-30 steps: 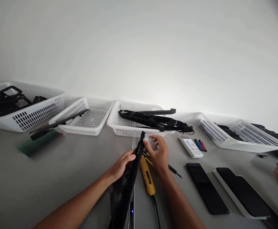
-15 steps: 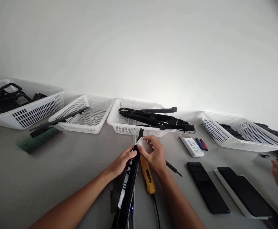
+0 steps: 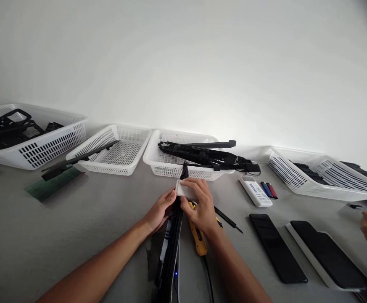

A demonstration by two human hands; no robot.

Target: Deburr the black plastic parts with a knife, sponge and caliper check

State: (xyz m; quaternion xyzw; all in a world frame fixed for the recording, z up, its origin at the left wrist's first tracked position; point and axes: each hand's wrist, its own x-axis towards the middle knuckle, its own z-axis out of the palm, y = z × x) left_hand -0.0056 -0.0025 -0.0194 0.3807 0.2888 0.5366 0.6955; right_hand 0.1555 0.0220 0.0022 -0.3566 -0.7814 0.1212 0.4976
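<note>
A long, narrow black part (image 3: 167, 256) is being held up by bare hands over the middle of a grey worktop (image 3: 114, 235), its far end being pointed at a white basket (image 3: 162, 170) and its near end being cut off by the lower edge of the view. Near the far end, the left side of the part is being gripped by the left hand (image 3: 159, 212), with the thumb being laid on top and the fingers being mostly hidden behind. A small white piece (image 3: 186, 190) is being pinched in the half-curled right hand (image 3: 200, 204), between thumb and fingers, and is being held against the part; whether it is being fastened there cannot be told. Just to the right, a yellow corded tool (image 3: 198, 237) is being partly covered by that hand, and a dark screwdriver (image 3: 229, 219) is being left lying beside it. Judging by its look, light, fairly stiff plastic is being handled, probably smooth and a little slippery, with thin edges being easily cracked if bent. The solid body is best being grasped from both sides, the slim far tip being spared any squeezing.
</note>
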